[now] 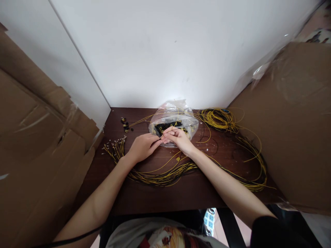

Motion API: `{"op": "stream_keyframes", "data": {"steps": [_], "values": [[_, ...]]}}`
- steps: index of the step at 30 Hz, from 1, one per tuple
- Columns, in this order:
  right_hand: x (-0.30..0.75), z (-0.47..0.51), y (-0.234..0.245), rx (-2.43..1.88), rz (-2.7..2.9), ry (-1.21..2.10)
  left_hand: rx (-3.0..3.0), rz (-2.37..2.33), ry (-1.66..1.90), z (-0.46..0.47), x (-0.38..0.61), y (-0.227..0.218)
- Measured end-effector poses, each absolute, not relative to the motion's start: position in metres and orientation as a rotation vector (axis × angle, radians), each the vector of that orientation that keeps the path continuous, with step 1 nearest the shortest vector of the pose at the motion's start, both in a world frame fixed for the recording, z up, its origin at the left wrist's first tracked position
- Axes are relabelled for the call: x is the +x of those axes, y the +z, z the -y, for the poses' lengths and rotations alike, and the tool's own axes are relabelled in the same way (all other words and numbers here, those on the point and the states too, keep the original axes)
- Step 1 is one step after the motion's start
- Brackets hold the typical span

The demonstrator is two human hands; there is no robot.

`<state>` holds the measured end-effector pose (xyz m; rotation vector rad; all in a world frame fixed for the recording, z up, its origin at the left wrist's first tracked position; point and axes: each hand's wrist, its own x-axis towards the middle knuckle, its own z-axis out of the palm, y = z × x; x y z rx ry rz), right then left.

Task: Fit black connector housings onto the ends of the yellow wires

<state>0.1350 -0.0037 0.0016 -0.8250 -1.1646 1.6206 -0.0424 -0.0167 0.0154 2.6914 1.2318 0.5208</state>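
Note:
My left hand (143,146) and my right hand (178,137) meet at the middle of a dark wooden table (160,196), fingers pinched together. Between them they hold a thin yellow wire (169,129) and a small black piece that I cannot make out clearly. Just behind the hands lies a clear plastic bag (173,119) holding small black parts. A bundle of yellow wires (160,177) loops under my wrists, its metal ends (113,143) fanned out at the left.
A coil of yellow wires (219,119) lies at the back right, trailing along the right edge. A few loose black-and-yellow pieces (125,124) sit at back left. Cardboard sheets (38,148) flank the table on both sides; a white wall stands behind.

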Motion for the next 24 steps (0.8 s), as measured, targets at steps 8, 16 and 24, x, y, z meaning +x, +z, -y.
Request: {"op": "stream_keyframes", "data": {"steps": [8, 16, 24], "values": [[0.1352, 0.0043, 0.0004, -0.823, 1.173, 1.621, 2.687, -1.228, 0.509, 0.0161, -0.0427, 0.0156], [0.1352, 0.0036, 0.0001, -0.824, 1.178, 1.613, 2.697, -1.225, 0.520, 0.0155, -0.0430, 0.0144], [0.1353, 0.0039, 0.0004, -0.839, 1.185, 1.613, 2.690, -1.230, 0.511, 0.0156, -0.0430, 0.0141]]}}
